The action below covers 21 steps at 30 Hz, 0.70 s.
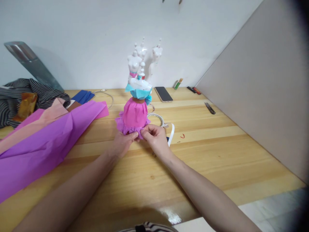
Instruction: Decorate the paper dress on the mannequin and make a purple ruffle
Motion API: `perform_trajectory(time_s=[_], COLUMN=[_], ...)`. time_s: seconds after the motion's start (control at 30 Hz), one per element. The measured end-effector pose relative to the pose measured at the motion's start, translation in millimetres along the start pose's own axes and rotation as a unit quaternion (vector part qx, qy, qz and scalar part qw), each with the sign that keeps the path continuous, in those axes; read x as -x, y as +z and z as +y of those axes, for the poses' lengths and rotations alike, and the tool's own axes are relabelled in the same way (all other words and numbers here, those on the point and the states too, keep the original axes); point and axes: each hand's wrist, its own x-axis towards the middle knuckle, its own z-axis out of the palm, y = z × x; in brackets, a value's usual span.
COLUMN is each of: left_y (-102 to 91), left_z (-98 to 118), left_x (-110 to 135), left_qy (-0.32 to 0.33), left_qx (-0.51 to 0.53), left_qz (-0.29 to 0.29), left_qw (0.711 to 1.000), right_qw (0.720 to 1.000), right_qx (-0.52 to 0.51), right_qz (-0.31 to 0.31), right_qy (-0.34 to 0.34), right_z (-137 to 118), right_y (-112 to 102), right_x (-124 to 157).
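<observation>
A small white mannequin stands upright on the table, dressed in a blue paper top and a pink paper skirt. Around the skirt's hem runs a gathered purple paper ruffle. My left hand pinches the front of this ruffle, thumb on top. Just to its right, my right hand has thumb and forefinger closed on the same ruffle. Behind stand several other white mannequins, one with a pink band at the waist.
Purple paper and peach paper spread over the left side. A tape roll lies behind my right hand. Further off are a phone, a green tube and small snips. A partition bounds the right.
</observation>
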Motion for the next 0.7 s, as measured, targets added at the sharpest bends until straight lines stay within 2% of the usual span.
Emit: perform_trajectory(time_s=[0.23, 0.43, 0.7], left_y=[-2.5, 4.2, 7.3], left_z=[-1, 2, 3], left_x=[0, -2, -3], left_qy=[-0.007, 0.052, 0.056], left_qx=[-0.009, -0.006, 0.004], left_qz=[0.013, 0.003, 0.013], left_qw=[1.000, 0.999, 0.998], right_qw=[0.997, 0.996, 0.996], right_qx=[0.055, 0.068, 0.047], right_qz=[0.044, 0.034, 0.042], right_qy=[-0.027, -0.043, -0.058], right_z=[-3, -7, -5], right_y=[-1, 0, 0], right_x=[1, 4, 5])
